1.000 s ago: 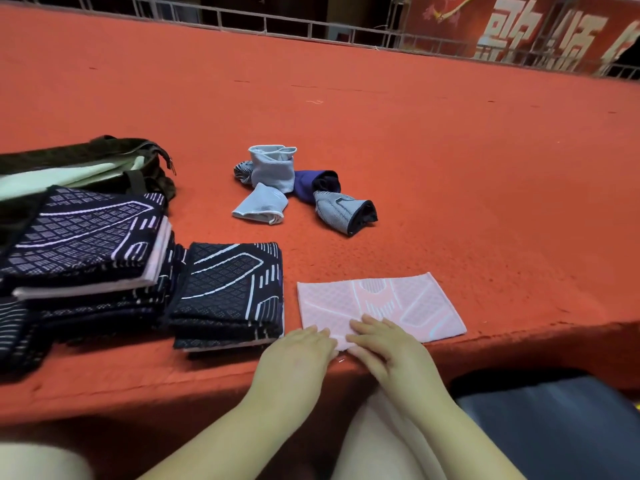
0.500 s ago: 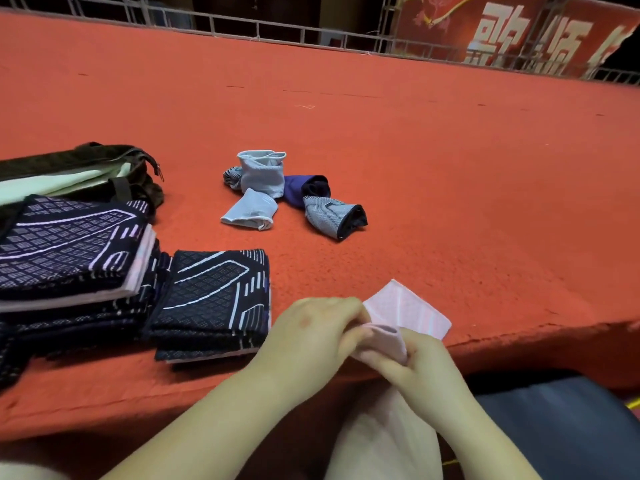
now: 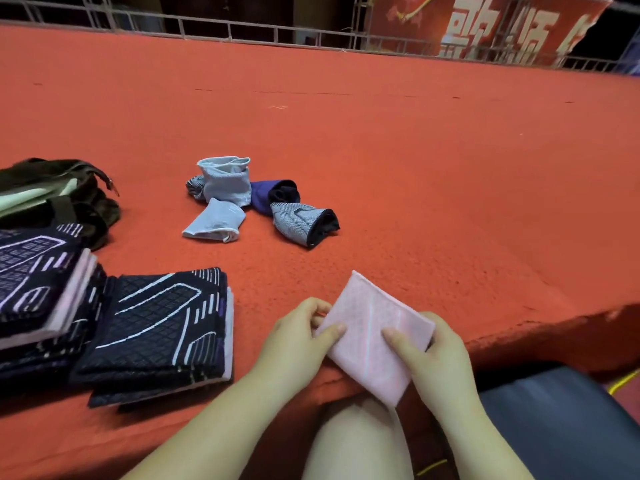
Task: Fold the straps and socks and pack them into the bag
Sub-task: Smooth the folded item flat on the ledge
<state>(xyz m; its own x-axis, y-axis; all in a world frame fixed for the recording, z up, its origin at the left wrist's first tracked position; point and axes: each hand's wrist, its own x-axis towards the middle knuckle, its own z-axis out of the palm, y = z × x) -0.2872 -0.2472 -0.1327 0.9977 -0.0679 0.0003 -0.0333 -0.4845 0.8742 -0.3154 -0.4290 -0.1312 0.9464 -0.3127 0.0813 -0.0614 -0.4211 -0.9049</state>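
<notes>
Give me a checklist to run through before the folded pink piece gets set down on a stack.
1. Pink piece folded into a compact square: ok.
2. Both hands gripping it, left hand and right hand with thumbs on top: ok.
3. Near dark patterned stack lies flat enough to take it: ok.
4. Bag open for packing: ok, mouth gapes with pale lining showing.
5. Room left inside the bag: cannot tell.
6. All pieces folded: not ok, loose pile still crumpled on the red surface.

Open red carpet (image 3: 433, 174) beyond sock heap (image 3: 256, 202)
</notes>
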